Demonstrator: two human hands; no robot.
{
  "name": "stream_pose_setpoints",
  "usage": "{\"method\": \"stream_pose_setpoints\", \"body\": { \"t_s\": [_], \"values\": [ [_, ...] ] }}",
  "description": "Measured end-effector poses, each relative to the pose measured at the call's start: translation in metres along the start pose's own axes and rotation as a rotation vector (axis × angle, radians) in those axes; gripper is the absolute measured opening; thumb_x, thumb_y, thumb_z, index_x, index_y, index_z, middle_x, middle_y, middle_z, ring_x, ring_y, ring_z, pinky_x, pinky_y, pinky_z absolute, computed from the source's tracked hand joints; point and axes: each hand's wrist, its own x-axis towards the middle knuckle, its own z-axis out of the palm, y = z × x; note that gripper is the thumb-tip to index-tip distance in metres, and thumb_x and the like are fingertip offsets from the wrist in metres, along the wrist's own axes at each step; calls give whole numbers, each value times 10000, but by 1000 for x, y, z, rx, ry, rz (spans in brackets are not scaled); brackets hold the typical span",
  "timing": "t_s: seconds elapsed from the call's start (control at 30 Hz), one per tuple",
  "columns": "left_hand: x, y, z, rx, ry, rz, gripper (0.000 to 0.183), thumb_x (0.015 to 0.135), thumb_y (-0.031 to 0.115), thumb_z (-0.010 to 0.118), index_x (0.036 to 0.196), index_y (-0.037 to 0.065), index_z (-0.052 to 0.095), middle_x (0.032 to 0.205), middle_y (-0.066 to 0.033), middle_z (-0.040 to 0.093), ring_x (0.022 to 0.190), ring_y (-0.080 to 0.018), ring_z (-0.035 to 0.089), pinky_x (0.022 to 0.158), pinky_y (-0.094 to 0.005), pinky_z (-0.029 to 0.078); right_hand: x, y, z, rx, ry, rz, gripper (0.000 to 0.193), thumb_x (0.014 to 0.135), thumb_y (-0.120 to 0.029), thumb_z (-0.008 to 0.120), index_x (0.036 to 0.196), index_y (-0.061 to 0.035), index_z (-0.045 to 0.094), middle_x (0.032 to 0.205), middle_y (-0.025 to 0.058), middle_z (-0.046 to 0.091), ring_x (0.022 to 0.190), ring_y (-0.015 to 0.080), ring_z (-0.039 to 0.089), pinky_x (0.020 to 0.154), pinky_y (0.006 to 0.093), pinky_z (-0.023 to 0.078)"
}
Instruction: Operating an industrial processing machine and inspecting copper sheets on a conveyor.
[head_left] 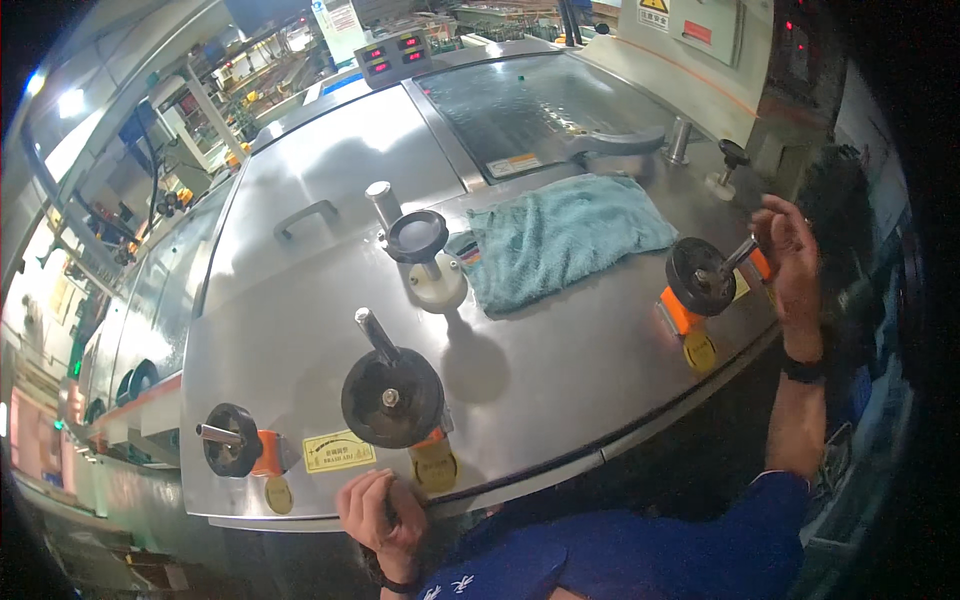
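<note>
My right hand is at the right handwheel, a black wheel with a metal crank handle. Its bent fingers close about the outer end of that handle. At the machine's front edge, my left hand rests with fingers curled in and nothing visible in them. Just above it is the middle handwheel, black with a metal handle pointing up and away; the hand is apart from it. A folded teal towel lies on the steel top between the two wheels.
A smaller handwheel is at the front left. Black knobs on white bases stand behind, one mid-panel and one far right. Farther back are a steel lid with a handle, a wet glass window and a red-digit display.
</note>
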Motion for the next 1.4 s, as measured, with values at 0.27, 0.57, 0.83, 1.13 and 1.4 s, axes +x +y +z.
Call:
{"method": "stream_pose_setpoints", "body": {
  "t_s": [0.27,0.57,0.83,1.13,1.4],
  "values": [
    [-3,-6,-5,-39,-19,31,155,794,2,673,948,8,691,906,-146,715,849,-340,661,814,-416,519,-1,-21,42,299,-114,140,367,1034,-385,639,1087,-26,691,876,4,619,773,97,554,726,257,462],
    [-4,-7,-3,-51,-10,48,170,758,17,688,927,6,698,906,-145,715,860,-339,663,815,-421,512,41,-19,80,405,0,282,264,986,-298,668,856,-68,658,733,-31,549,605,73,462,527,269,381],
    [-3,-4,-4,-25,-5,41,154,749,8,688,903,3,692,895,-140,714,846,-336,662,809,-424,509,18,-62,116,305,-334,252,353,979,-309,651,734,-58,614,613,-27,493,516,77,449,497,257,376],
    [-4,-5,-5,-33,20,25,46,833,8,687,878,6,683,875,-141,712,836,-338,663,805,-420,514,-21,-38,52,577,-182,131,342,1008,-191,623,695,-77,546,595,-14,483,467,73,432,447,274,375],
    [-4,-5,-4,-55,34,26,46,845,-6,679,890,5,672,869,-142,707,830,-339,662,799,-421,515,-1,-22,46,572,-36,154,370,1009,-229,634,679,-103,526,585,-32,438,436,64,373,433,265,352]
  ]
}}
